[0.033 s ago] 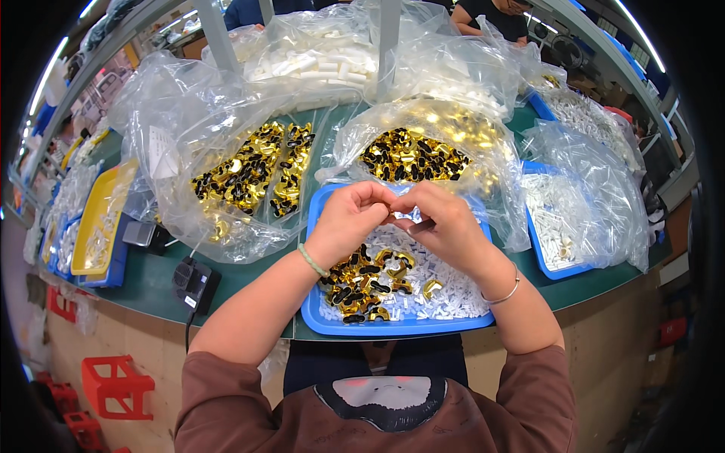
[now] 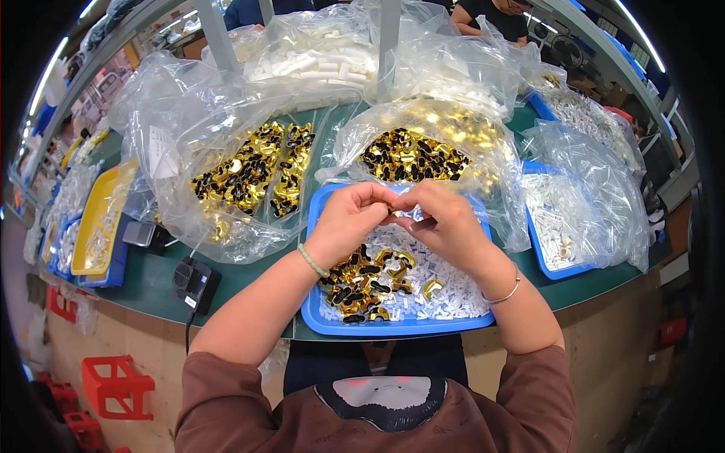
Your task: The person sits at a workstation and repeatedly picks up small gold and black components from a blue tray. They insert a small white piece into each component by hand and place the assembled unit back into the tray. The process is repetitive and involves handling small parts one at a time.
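Note:
My left hand [image 2: 349,224] and my right hand [image 2: 447,224] meet over the near blue tray [image 2: 400,328], fingertips pinched together. Between them is a small dark part [image 2: 391,214], mostly covered by the fingers, so its exact shape cannot be made out. A dark, narrow strip [image 2: 424,224] shows below the curled right fingers; whether it is a tool or a part is unclear. Inside the tray, gold-and-black clip-like pieces [image 2: 351,291] are heaped on the left, beside and over many small white plastic pieces [image 2: 457,291].
Behind the tray, clear plastic bags hold more gold-and-black pieces [image 2: 414,155] and white cylinders [image 2: 325,68]. Another blue tray [image 2: 568,270] with white pieces stands to the right. At left are a yellow tray [image 2: 89,268] and a black corded device [image 2: 195,283]. A co-worker [image 2: 495,19] sits across.
The right hand has shifted slightly, its fingers rolling at the pinch. The dark strip beneath them shows more plainly. The left hand stays almost still.

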Motion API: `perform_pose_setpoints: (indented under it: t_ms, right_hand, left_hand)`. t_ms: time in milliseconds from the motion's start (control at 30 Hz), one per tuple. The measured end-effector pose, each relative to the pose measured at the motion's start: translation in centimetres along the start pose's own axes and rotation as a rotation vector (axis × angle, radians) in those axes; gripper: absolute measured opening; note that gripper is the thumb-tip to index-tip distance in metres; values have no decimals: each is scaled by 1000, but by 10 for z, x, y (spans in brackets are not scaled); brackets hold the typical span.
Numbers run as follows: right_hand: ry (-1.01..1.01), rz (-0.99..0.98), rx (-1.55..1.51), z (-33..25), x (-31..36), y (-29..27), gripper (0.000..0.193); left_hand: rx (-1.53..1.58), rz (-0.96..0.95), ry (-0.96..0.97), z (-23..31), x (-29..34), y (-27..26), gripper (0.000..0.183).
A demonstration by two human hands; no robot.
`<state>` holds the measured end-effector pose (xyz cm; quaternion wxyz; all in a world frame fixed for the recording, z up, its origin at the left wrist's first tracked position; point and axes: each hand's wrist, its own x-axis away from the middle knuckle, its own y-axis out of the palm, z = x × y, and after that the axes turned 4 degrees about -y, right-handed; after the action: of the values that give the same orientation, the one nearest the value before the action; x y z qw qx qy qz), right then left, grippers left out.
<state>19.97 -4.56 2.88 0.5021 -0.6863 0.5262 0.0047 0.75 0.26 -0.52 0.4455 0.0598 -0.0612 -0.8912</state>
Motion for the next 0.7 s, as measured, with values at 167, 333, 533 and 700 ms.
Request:
perform_pose_setpoints:
  t_ms: [167, 333, 533, 700]
  right_hand:
    - [24, 110, -22, 7, 1, 3, 22]
    - [18, 94, -4, 7, 0, 2, 20]
    - [-7, 91, 23, 8, 0, 3, 20]
    - [-1, 77, 26, 6, 0, 2, 21]
  left_hand:
    - [148, 20, -66, 4, -1, 3, 26]
    - [113, 4, -65, 3, 0, 2, 28]
    - [78, -2, -48, 2, 1, 0, 27]
    - [65, -10, -30, 3, 1, 1, 28]
